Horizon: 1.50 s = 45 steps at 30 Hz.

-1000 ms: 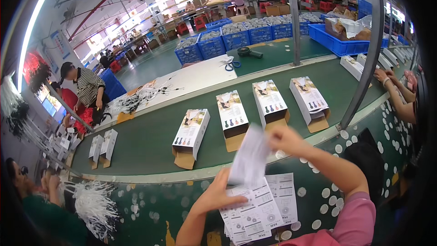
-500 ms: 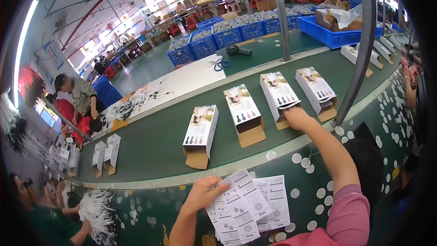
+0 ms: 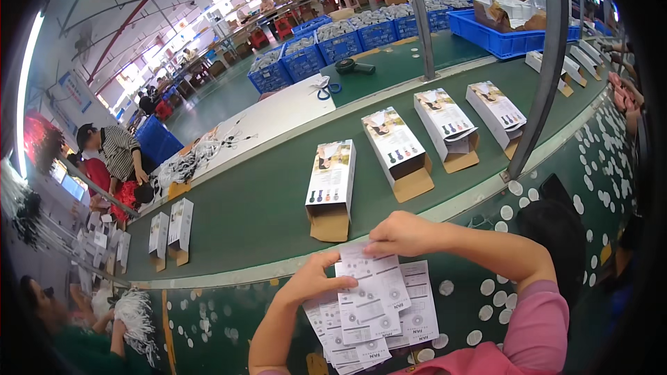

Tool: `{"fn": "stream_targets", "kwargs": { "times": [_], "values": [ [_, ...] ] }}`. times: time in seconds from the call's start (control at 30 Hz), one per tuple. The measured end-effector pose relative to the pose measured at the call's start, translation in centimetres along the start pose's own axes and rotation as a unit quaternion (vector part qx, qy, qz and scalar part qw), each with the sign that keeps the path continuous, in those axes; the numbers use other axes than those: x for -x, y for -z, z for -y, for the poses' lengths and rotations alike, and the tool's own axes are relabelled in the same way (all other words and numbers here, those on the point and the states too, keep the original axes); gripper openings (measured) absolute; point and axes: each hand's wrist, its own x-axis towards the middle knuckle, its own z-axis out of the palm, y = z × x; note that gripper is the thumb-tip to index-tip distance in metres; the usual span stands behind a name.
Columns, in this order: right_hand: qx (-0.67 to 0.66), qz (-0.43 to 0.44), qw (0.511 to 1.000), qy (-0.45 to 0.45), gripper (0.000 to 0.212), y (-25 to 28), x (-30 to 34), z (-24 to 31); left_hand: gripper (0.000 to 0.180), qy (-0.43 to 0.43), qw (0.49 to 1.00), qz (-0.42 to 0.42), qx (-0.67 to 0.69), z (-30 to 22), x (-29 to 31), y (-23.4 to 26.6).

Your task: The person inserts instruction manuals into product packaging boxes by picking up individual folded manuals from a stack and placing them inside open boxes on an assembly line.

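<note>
Several printed paper leaflets [image 3: 374,302] lie fanned out at the near edge. My left hand [image 3: 314,280] grips their left side, thumb over the top sheet. Across the upper edge of that sheet, my right hand [image 3: 403,235] pinches with fingers closed. Just beyond my hands, on the green conveyor belt, rests a white picture-printed box [image 3: 333,173], its brown end flap hanging toward me. To its right are a second such box [image 3: 396,142], a third box [image 3: 447,121] with white paper showing in its mouth, and a fourth box [image 3: 496,112].
A grey metal post [image 3: 547,76] rises on the right. Blue crates [image 3: 339,48] and a blue tray [image 3: 500,40] stand beyond the belt. Blue-handled scissors [image 3: 329,91] and a dark green handheld fan [image 3: 354,67] lie there. Round white stickers [image 3: 485,312] dot the near surface. Co-workers sit left and right.
My right hand has left the third box's mouth and come back to the leaflets, taking the top one's edge. The nearer boxes have shifted right along the belt.
</note>
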Motion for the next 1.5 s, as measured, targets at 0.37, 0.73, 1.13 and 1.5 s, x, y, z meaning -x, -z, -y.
{"fn": "stream_targets", "kwargs": {
  "times": [0.37, 0.73, 1.13, 1.5],
  "values": [
    [0.482, -0.370, 0.782, 0.140, 0.019, 6.0, 1.5, -7.4, 0.026, 0.153, 0.986, 0.000, -0.066, 0.9, 3.6, 5.1],
    [0.418, -0.105, 0.851, -0.300, 0.037, 0.5, -4.4, -0.4, 0.038, 0.079, 0.985, 0.010, -0.151, 1.9, 6.1, 8.7],
    [0.177, -0.460, 0.870, 0.030, 0.011, -4.1, -8.6, 8.7, 0.030, 0.048, 0.991, 0.036, -0.117, 3.2, 11.1, 14.4],
    [0.469, -0.141, 0.846, -0.213, 0.016, -9.4, -12.7, -0.8, 0.023, 0.047, 0.995, 0.070, -0.053, 6.2, 16.1, 20.9]
  ]
}}
